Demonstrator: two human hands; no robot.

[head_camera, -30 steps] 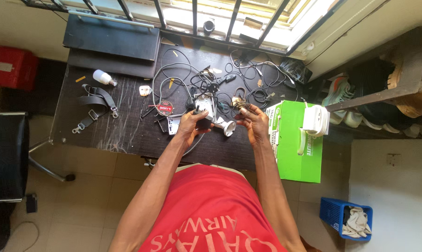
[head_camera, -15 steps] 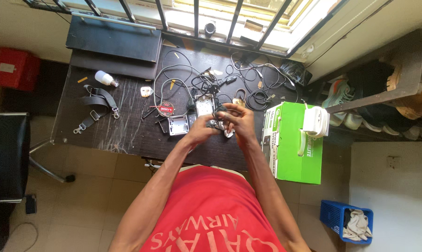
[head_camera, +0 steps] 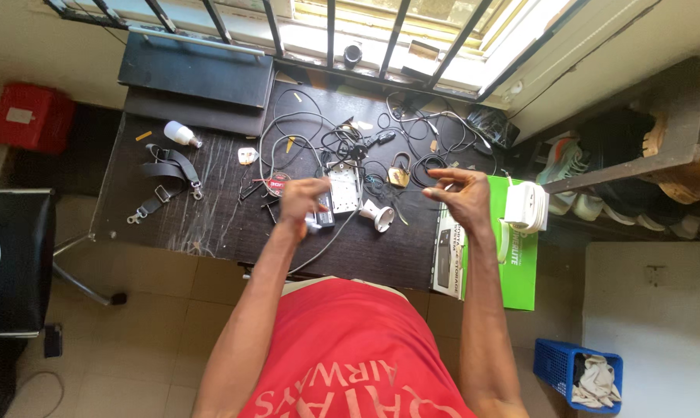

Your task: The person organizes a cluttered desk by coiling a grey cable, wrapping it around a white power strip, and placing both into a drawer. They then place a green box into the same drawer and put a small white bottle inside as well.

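Observation:
My left hand (head_camera: 298, 201) is blurred over the dark desk (head_camera: 210, 224) and grips a small dark part with a pale end (head_camera: 320, 217); a grey cable (head_camera: 328, 240) trails from there toward the desk's front edge. Just to its right lie a white socket plate (head_camera: 344, 188) and a white lamp holder (head_camera: 379, 215). My right hand (head_camera: 462, 193) is raised to the right, above the green box (head_camera: 522, 259), with its fingers curled apart and nothing visible in them. A brass padlock (head_camera: 400, 173) sits between the two hands, among black cables.
On the desk are a red tape roll (head_camera: 277, 183), a white bulb (head_camera: 181, 134), a black strap (head_camera: 168, 172), a white plug (head_camera: 247, 155) and a black case (head_camera: 195, 73). A white adaptor (head_camera: 526, 206) tops the green box. A black chair (head_camera: 13, 255) stands left, a blue basket (head_camera: 586, 375) lower right.
The hands were joined over the small parts half a second ago; they have now drawn apart, the left going left with the dark part, the right going right and up over the green box.

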